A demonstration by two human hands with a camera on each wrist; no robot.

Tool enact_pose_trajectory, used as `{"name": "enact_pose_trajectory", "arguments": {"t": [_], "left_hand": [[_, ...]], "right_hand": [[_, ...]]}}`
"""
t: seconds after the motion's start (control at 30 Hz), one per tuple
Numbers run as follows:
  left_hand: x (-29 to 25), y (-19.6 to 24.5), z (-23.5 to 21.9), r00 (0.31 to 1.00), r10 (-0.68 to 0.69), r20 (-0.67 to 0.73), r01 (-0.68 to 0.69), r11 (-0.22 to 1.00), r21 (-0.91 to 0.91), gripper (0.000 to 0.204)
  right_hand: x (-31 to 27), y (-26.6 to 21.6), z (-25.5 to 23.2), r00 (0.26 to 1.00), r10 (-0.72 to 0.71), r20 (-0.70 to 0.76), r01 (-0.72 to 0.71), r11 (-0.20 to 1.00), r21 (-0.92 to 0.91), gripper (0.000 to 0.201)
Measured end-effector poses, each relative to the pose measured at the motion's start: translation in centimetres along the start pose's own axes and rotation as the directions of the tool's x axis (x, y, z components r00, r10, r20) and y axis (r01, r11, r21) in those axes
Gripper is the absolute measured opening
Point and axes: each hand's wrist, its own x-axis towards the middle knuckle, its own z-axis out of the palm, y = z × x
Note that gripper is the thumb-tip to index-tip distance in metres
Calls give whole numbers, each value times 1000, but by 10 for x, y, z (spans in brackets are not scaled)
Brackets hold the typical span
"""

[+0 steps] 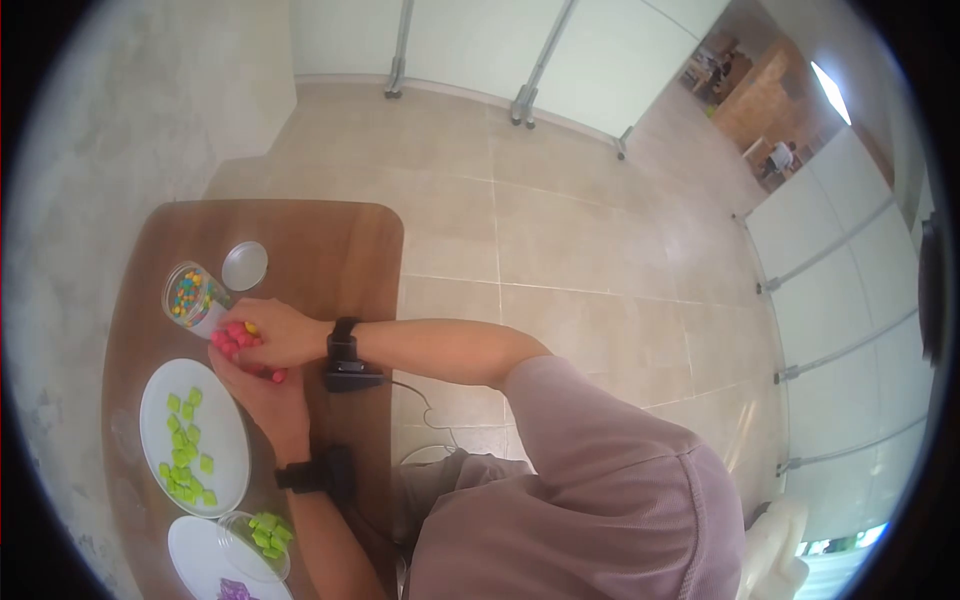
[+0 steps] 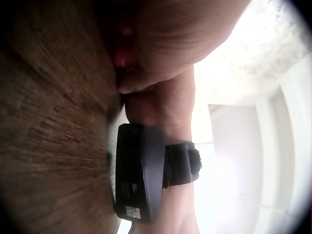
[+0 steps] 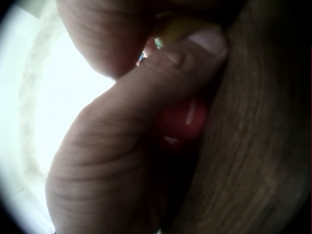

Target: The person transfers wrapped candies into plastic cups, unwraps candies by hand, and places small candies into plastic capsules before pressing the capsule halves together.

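Note:
My left hand (image 1: 268, 395) and right hand (image 1: 280, 333) meet low over the table, cupped round a heap of round pink-red candies (image 1: 233, 340). A yellow candy (image 1: 252, 327) shows among them by the right hand. One more red candy (image 1: 279, 376) peeks out beside the left hand. In the right wrist view a thumb (image 3: 180, 68) lies across a red candy (image 3: 183, 119) with pale printed letters. The left wrist view is dark, with a bit of red candy (image 2: 126, 56) beneath a hand. Just beyond the hands stands an open clear jar (image 1: 190, 295) of small multicoloured candies.
A round silvery lid (image 1: 245, 266) lies beside the jar. Nearer along the wooden table (image 1: 330, 240) are a white plate (image 1: 157, 400) of green square candies, a clear bowl (image 1: 240, 545) of green pieces, and another white plate (image 1: 190, 555) with purple ones.

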Motion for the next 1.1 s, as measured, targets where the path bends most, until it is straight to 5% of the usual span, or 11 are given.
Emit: {"name": "enact_pose_trajectory", "arguments": {"t": [0.1, 0.53, 0.93, 1.1], "left_hand": [[2, -4, 0, 1000, 11, 8, -10, 997, -77, 102], [1, -18, -5, 996, 91, 20, -93, 979, 181, 106], [4, -22, -8, 998, 53, 18, -55, 989, 140, 102], [-3, -33, -11, 988, 140, 61, -148, 978, 149, 99]], "right_hand": [[2, 1, 0, 997, -66, 35, 67, 998, -16, 44], [3, 3, 2, 996, -84, 30, 86, 995, -48, 42], [4, 13, 5, 996, -87, 19, 88, 993, -79, 43], [-4, 9, 12, 997, -71, 9, 71, 997, -43, 41]]}}
